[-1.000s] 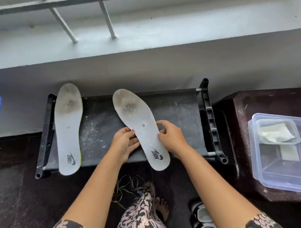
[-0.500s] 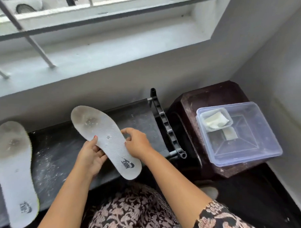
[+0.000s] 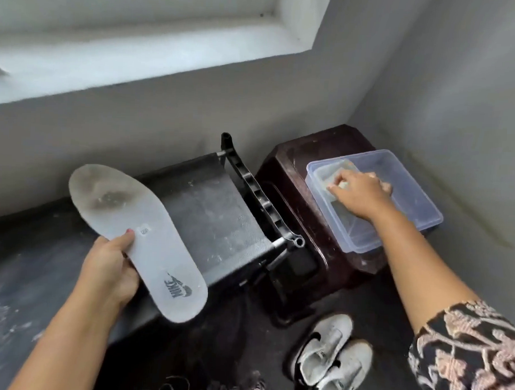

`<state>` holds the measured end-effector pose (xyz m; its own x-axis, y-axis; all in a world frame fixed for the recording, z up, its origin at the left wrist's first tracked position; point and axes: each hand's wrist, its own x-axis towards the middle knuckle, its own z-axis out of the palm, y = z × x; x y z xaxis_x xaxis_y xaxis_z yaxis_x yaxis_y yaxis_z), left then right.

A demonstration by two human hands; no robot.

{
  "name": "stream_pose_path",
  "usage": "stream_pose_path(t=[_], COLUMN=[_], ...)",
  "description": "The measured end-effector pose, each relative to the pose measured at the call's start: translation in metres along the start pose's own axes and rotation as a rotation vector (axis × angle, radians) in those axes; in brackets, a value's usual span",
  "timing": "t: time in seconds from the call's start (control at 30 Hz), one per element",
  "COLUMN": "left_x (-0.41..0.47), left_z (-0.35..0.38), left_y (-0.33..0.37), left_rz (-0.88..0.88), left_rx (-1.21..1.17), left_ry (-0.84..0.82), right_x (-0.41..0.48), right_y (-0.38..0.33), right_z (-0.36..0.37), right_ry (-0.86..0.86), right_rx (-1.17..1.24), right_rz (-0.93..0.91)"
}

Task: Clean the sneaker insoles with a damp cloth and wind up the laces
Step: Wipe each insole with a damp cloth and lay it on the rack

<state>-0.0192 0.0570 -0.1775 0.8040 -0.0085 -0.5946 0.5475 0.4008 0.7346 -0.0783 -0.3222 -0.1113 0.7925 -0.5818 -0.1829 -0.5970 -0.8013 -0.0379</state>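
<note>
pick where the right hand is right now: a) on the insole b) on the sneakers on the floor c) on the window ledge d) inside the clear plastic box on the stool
d: the right hand reaches into the clear plastic box on the dark stool and pinches a pale cloth, while the left hand alone holds the insole.

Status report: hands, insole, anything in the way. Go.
Left hand grips dirty grey foam insole over black rack. Right hand in clear plastic box, curled on pale cloth. Nothing in the way.
</note>
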Motion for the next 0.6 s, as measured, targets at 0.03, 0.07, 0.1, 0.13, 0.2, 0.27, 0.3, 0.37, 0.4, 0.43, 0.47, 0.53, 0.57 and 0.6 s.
stream_pose_path(t=[0.03, 0.07, 0.1, 0.13, 0.2, 0.27, 0.3, 0.37, 0.4, 0.43, 0.47, 0.53, 0.57, 0.6], left_x=[-0.001, -0.002, -0.003, -0.003, -0.003, -0.01, -0.013, -0.024, -0.031, -0.037, -0.042, -0.049, -0.05, -0.052], left_z=[-0.003, -0.005, -0.008, -0.01, -0.016, -0.019, -0.019, -0.021, -0.021, -0.021, -0.022, -0.022, -0.021, -0.02], left_y=[-0.002, -0.002, -0.002, -0.003, -0.004, -0.001, 0.0, 0.002, 0.002, 0.002, 0.003, 0.004, 0.004, 0.004], left_rz=[0.006, 0.012, 0.023, 0.027, 0.038, 0.064, 0.077, 0.096, 0.094, 0.085, 0.067, 0.049, 0.05, 0.054], left_rx=[-0.002, -0.01, -0.017, -0.017, -0.007, 0.009, 0.018, 0.024, 0.031, 0.039, 0.044, 0.058, 0.068, 0.078], left_ry=[-0.019, -0.041, -0.056, -0.067, -0.08, -0.107, -0.12, -0.132, -0.13, -0.123, -0.116, -0.097, -0.087, -0.08], right_x=[0.0, 0.0, 0.0, 0.001, -0.003, -0.011, -0.014, -0.021, -0.024, -0.027, -0.027, -0.025, -0.024, -0.022], right_y=[0.006, 0.01, 0.013, 0.014, 0.012, 0.011, 0.011, 0.009, 0.008, 0.007, 0.006, 0.008, 0.01, 0.013], right_z=[0.009, 0.018, 0.025, 0.03, 0.034, 0.031, 0.028, 0.022, 0.02, 0.017, 0.016, 0.017, 0.018, 0.02], right_ry=[-0.055, -0.082, -0.096, -0.107, -0.108, -0.084, -0.073, -0.053, -0.047, -0.046, -0.057, -0.076, -0.075, -0.069], right_rx=[-0.059, -0.088, -0.097, -0.088, -0.073, -0.107, -0.132, -0.154, -0.153, -0.149, -0.142, -0.108, -0.074, -0.033], right_rz=[0.001, -0.005, -0.015, -0.016, 0.008, 0.016, 0.011, 0.0, 0.002, 0.012, 0.026, 0.033, 0.021, 0.006])
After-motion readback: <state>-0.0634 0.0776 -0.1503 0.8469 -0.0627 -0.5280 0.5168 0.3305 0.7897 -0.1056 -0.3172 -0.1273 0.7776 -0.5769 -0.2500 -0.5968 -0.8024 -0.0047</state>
